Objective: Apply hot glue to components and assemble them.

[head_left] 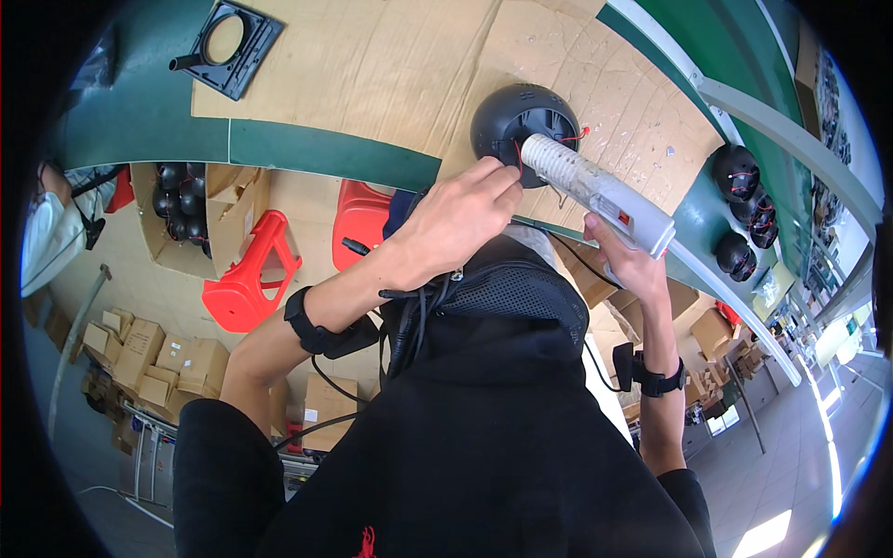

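Note:
A black, round, bowl-like housing lies on the cardboard with its hollow side toward me, thin red wires coming out of it. At its near edge my left hand is closed in a pinch, the fingertips by a thin red wire; what exactly they grip is too small to make out. My right hand is wrapped round the back end of a worn white heat gun with a red switch. Its ribbed nozzle end points into the housing's opening, close to my left fingertips.
Cardboard covers part of the green table. At the far left lies a black square frame with a round hole. More black round housings sit at the right; others fill a carton below. Red stools stand beneath the table's edge.

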Demonstrator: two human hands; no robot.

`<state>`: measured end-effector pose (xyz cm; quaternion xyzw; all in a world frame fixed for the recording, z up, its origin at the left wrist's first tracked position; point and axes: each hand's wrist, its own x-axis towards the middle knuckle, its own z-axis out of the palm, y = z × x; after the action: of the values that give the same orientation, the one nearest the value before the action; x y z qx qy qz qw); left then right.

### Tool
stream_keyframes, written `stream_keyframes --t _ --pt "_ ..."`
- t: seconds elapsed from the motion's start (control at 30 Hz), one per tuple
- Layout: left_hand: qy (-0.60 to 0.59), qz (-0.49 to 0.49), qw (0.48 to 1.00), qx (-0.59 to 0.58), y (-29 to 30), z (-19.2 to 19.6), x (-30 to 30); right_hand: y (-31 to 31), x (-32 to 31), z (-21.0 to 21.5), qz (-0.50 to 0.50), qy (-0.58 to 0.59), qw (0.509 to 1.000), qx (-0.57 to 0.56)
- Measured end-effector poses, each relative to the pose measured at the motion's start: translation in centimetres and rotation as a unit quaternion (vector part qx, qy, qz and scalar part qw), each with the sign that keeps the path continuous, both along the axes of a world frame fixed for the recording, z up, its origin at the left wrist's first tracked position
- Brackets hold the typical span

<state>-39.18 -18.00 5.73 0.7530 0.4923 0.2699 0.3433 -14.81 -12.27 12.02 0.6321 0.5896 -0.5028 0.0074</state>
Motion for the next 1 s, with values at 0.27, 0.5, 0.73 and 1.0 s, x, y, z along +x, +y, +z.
stream_keyframes --t 0.27,0.5,0.73,1.0 --pt "-0.033 0.076 0.996 -0.027 2.7 0.5 -1.6 0.0 0.1 0.4 -0.014 -0.047 0.996 -0.070" --pt "-0.112 0.097 0.978 -0.149 6.5 -0.3 -2.4 -0.4 0.2 0.1 0.000 -0.034 0.998 -0.055" --pt "-0.162 0.093 0.962 -0.197 8.8 -1.8 -1.9 -0.9 -0.3 -0.1 -0.010 0.009 1.000 0.002" --pt "-0.167 0.092 0.955 -0.227 9.0 -1.7 -1.9 -1.1 -0.2 -0.3 0.022 0.009 0.999 0.030"
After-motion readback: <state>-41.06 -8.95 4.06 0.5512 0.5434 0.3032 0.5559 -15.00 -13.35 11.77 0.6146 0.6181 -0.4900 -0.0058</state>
